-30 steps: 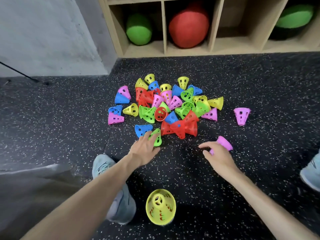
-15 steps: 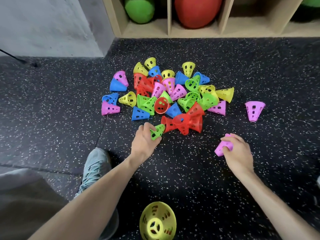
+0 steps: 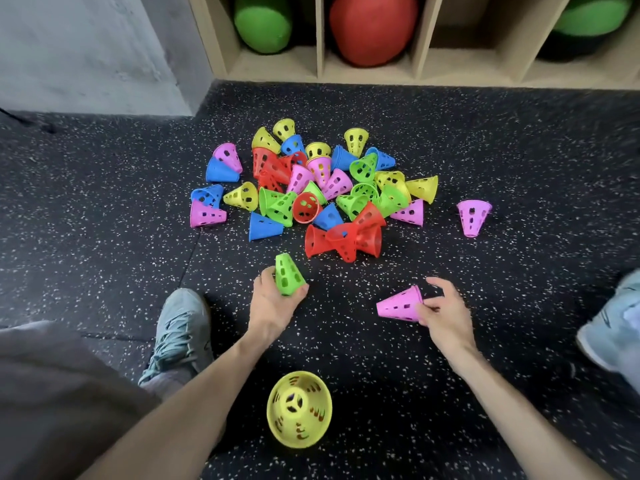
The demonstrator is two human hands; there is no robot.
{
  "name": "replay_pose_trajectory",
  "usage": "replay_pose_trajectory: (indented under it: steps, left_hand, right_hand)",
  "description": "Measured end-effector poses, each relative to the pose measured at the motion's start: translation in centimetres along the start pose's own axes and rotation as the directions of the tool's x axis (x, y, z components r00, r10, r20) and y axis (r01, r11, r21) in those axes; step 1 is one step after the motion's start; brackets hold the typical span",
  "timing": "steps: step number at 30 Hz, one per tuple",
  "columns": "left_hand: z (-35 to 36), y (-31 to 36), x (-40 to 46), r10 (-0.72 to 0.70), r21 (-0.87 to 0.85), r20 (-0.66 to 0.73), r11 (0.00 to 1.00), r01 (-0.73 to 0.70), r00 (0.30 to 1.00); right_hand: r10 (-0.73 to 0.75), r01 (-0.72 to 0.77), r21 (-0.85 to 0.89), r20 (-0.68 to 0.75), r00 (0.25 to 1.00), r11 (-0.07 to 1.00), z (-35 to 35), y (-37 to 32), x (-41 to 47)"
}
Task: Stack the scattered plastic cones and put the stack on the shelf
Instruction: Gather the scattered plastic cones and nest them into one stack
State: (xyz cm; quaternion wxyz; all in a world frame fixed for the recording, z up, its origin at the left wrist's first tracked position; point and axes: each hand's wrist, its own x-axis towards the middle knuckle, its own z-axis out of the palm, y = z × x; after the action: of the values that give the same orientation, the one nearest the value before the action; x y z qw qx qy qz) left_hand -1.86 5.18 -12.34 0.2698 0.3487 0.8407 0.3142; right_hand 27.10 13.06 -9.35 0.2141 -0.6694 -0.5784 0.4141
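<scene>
The left hand (image 3: 273, 303) holds a green cone (image 3: 288, 275) and the right hand (image 3: 443, 311) pinches a pink cone (image 3: 398, 304), fingers curled, both between the pile (image 3: 311, 192) and the yellow stack (image 3: 299, 408), probably to add them.
</scene>
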Motion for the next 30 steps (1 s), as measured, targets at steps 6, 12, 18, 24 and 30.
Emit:
replay_pose_trajectory:
  steps: [6,12,18,24,30]
  left_hand:
    - [-0.5,0.1,-1.2,-0.012,-0.136,0.105,0.99,0.026,0.994]
    - [-0.8,1.7,-3.6,0.008,-0.302,0.26,0.95,0.073,0.966]
    - [-0.3,3.2,-3.8,-0.017,-0.34,0.338,0.93,0.138,0.941]
    - [0.6,4.1,-4.4,-0.044,-0.529,0.467,0.787,0.318,0.883]
    - [0.5,5.9,-4.2,0.04,-0.633,0.475,0.71,0.31,0.879]
  right_hand:
    - [0.021,-0.022,0.028,0.046,0.999,0.999,0.8,-0.3,-1.7]
    - [0.02,-0.021,0.009,0.09,0.996,1.0,1.0,-0.3,-3.2]
    - [0.052,-0.052,0.0,0.128,0.99,0.999,1.0,-0.2,-3.4]
    - [0.084,-0.13,0.458,0.12,0.989,0.88,2.3,-2.2,-3.7]
    - [-0.016,-0.058,0.537,0.132,0.991,0.841,4.3,-5.0,-3.9]
